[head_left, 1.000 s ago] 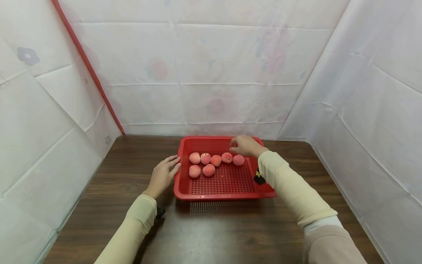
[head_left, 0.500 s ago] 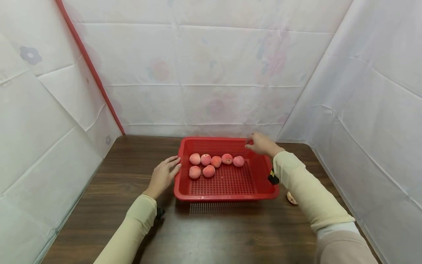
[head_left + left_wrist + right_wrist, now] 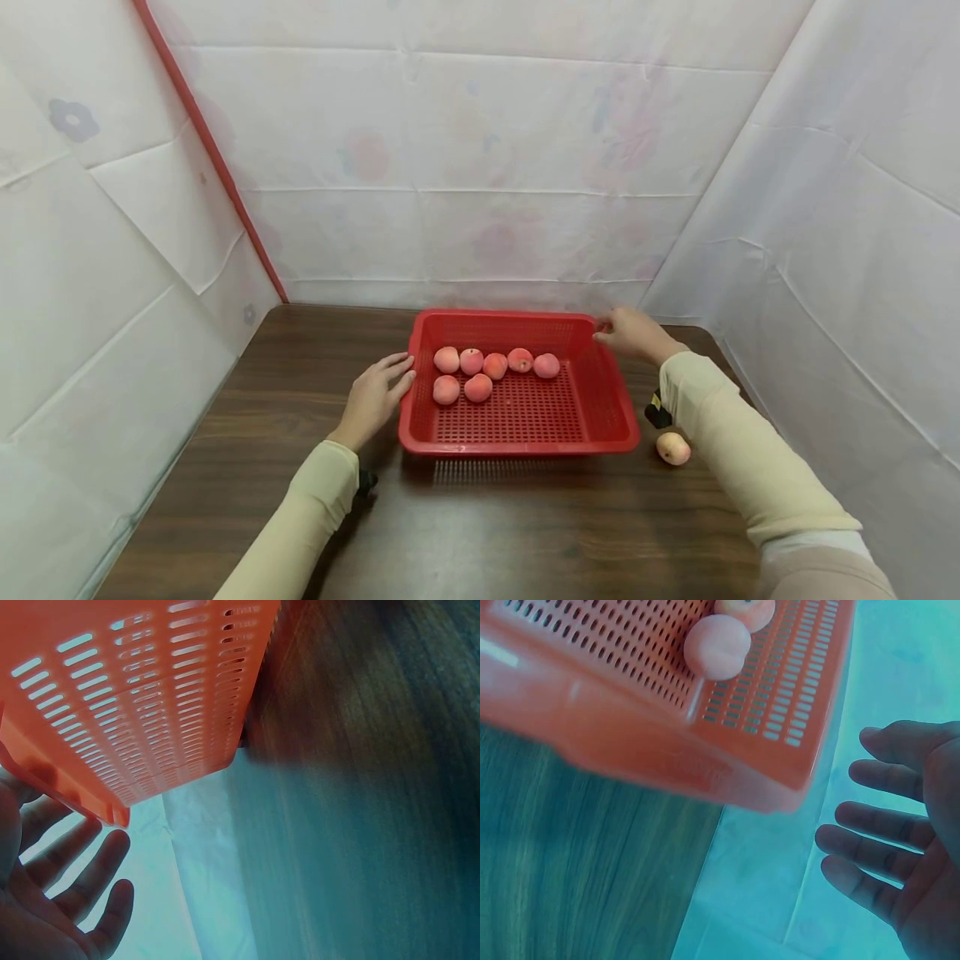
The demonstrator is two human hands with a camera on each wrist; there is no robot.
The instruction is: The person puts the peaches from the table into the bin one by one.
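A red plastic basket [image 3: 510,448] with slotted sides stands on the table and holds several pink-red peaches [image 3: 495,367], gathered in its left and middle part. My left hand [image 3: 372,397] rests its fingertips at the basket's left rim. Its fingers [image 3: 109,862] look relaxed and spread beside that rim in the left wrist view. By the back right corner of the basket is my right hand [image 3: 633,335], holding nothing. The right wrist view shows that hand's fingers [image 3: 870,844] extended and apart from the basket wall [image 3: 727,776].
A paler, yellowish-pink peach [image 3: 673,448] lies on the dark wooden table [image 3: 525,533], right of the basket and beside the right sleeve [image 3: 757,450]. White patterned sheeting [image 3: 480,167] closes off the back and both sides.
My right hand has moved rightward from over the peaches to the back right corner. The pale peach on the table has come into view from behind the right sleeve. My left hand stays put.
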